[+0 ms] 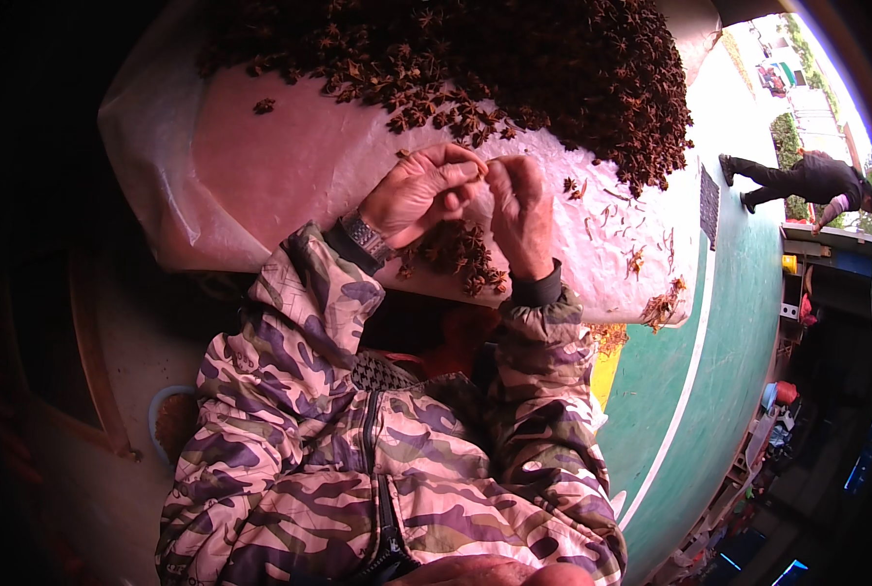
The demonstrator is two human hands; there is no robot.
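Observation:
My left hand (418, 193), with a watch (364, 234) on its wrist, is closed in a pinch. Its fingertips meet those of my right hand (522, 207), which is pinched too. Whatever lies between them is too small to make out. Below both hands, near the table's close edge, sits a small heap of brown star anise (467, 259). A far bigger pile of star anise (553, 68) spreads over the far side of the table. One star anise (263, 105) lies apart at the left.
A clear plastic sheet (260, 176) covers the pinkish table. Thin stem bits (612, 210) are scattered at its right, with a clump of debris (663, 305) by the corner. Beneath stands a yellow container (605, 376). A person in dark clothes (802, 181) walks on the green floor (651, 410).

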